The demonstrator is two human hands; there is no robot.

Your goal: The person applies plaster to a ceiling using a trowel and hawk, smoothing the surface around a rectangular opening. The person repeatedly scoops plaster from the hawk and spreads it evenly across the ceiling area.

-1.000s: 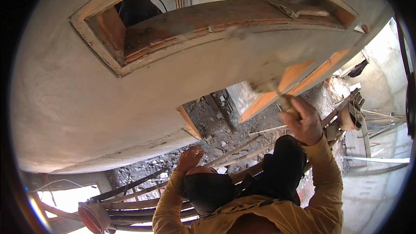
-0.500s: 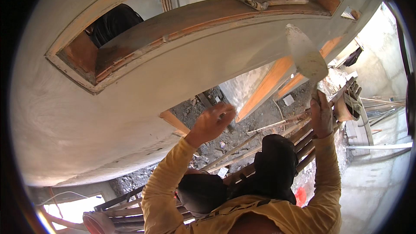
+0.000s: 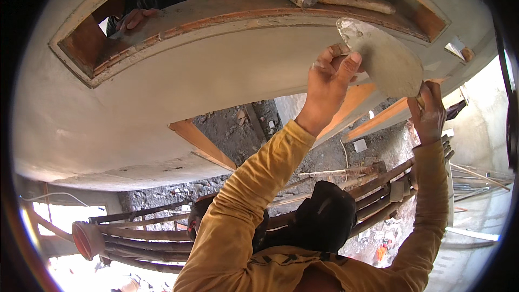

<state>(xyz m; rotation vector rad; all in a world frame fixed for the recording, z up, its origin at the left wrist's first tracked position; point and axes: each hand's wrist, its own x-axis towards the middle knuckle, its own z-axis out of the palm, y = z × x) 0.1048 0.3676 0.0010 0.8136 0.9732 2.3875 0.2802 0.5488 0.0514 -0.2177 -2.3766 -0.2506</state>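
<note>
Head view | right hand (image 3: 431,114): closed round handle (image 3: 420,99) of grey leaf-shaped metal trowel (image 3: 393,60) | left hand (image 3: 331,84): half-curled at trowel's edge, can't tell if gripping | trowel: before curved grey plaster wall (image 3: 227,65)

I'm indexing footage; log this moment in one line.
right hand: gripping trowel; left hand: raised beside it; wooden-handled tool: on ledge; co-worker's hand: at ledge's left end

The trowel (image 3: 389,64) is before the wall (image 3: 216,70), a handled tool (image 3: 357,3) on its ledge (image 3: 216,12).
</note>
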